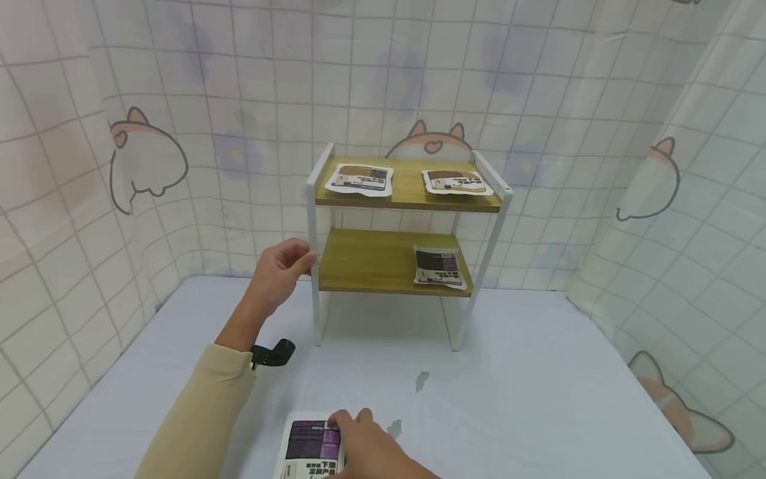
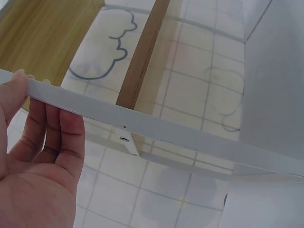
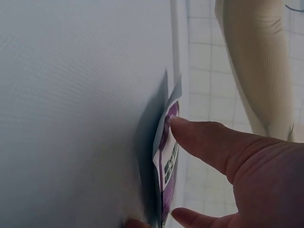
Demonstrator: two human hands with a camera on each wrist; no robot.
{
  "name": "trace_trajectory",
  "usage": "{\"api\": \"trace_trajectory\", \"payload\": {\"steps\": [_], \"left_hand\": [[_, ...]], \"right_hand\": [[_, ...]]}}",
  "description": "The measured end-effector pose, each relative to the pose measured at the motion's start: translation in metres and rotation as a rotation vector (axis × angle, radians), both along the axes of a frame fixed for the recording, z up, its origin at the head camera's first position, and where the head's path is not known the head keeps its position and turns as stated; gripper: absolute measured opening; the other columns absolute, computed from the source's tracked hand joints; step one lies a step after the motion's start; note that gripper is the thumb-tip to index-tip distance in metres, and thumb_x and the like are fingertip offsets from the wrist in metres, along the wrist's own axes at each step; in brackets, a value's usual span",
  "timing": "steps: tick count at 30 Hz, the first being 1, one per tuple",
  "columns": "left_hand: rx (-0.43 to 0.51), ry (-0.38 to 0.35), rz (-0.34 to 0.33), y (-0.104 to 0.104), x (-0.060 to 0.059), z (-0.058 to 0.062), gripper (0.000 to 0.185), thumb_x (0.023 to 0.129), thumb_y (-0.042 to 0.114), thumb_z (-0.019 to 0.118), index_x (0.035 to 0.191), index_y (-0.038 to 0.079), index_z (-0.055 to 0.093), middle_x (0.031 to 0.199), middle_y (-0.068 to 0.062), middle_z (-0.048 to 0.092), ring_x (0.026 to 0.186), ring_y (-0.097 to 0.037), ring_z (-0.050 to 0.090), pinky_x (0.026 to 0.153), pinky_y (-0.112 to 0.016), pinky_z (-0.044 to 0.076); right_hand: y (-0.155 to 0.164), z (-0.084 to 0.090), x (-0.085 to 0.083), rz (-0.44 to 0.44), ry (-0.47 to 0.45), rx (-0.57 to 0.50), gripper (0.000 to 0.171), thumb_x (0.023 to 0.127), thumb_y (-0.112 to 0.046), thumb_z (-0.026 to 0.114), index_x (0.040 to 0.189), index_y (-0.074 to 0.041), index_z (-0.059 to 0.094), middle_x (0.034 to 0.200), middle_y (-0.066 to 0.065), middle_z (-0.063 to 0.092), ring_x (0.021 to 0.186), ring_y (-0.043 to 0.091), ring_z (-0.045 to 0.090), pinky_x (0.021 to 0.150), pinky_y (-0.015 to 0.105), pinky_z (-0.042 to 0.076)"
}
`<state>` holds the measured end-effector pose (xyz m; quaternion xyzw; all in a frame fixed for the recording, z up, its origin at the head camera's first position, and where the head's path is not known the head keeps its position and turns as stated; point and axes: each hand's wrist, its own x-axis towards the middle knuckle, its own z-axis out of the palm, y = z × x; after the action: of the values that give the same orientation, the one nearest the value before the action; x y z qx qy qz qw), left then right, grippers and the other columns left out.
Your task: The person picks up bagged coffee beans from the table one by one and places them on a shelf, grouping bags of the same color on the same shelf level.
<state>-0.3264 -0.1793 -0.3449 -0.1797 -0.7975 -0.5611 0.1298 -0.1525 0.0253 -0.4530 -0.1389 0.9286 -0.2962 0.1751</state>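
Note:
My left hand (image 1: 280, 273) grips the white left front post of a two-tier shelf rack (image 1: 389, 293), which has wood-look boards. In the left wrist view, the thumb and fingers lie on opposite sides of the white post (image 2: 180, 130). At the near edge of the head view, my right hand (image 1: 374, 449) holds a white packet with a purple-and-black label (image 1: 311, 442) by its right side, low at the table. The right wrist view has a fingertip on the face of the packet (image 3: 168, 161), with one fingertip low on its other side; the packet's lower end is cut off.
On the top board lie two brown-labelled packets, a left packet (image 1: 360, 181) and a right packet (image 1: 457, 182). Another purple-and-black packet (image 1: 439, 268) lies at the lower board's right end. A white cloth (image 1: 514, 392) covers the table; grid-patterned curtains (image 1: 269, 86) surround it.

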Motion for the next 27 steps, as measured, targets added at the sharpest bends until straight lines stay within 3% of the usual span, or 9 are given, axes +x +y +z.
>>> {"api": "trace_trajectory", "payload": {"steps": [10,17,27], "left_hand": [[0.0,0.002,-0.002,-0.0002,0.0,-0.0003,0.028,0.102,0.029,0.064,0.112,0.002,0.068,0.105,-0.018,0.069,0.092,-0.016,0.066,0.093,-0.035,0.056],[0.0,0.004,-0.007,-0.0006,-0.001,0.0002,0.028,0.103,0.028,0.063,0.113,0.002,0.068,0.106,-0.018,0.069,0.091,-0.016,0.067,0.09,-0.025,0.055],[-0.003,-0.004,0.002,0.0008,0.0015,0.0027,0.028,0.103,0.028,0.063,0.114,0.002,0.068,0.107,-0.018,0.069,0.092,-0.016,0.067,0.093,-0.03,0.056]], "right_hand": [[-0.0048,-0.004,0.0014,-0.054,0.002,0.003,0.079,0.067,-0.034,0.098,0.13,-0.016,0.055,0.102,0.01,0.05,0.078,0.023,0.052,0.07,0.045,0.055],[-0.0019,-0.0081,0.0003,-0.021,0.036,-0.021,0.075,0.068,-0.035,0.097,0.128,-0.018,0.055,0.1,0.007,0.052,0.079,0.02,0.052,0.07,0.04,0.054],[-0.0003,-0.0097,0.0012,0.037,0.082,-0.031,0.072,0.069,-0.034,0.096,0.127,-0.019,0.056,0.095,0.0,0.055,0.08,0.011,0.048,0.073,0.029,0.049]]}}
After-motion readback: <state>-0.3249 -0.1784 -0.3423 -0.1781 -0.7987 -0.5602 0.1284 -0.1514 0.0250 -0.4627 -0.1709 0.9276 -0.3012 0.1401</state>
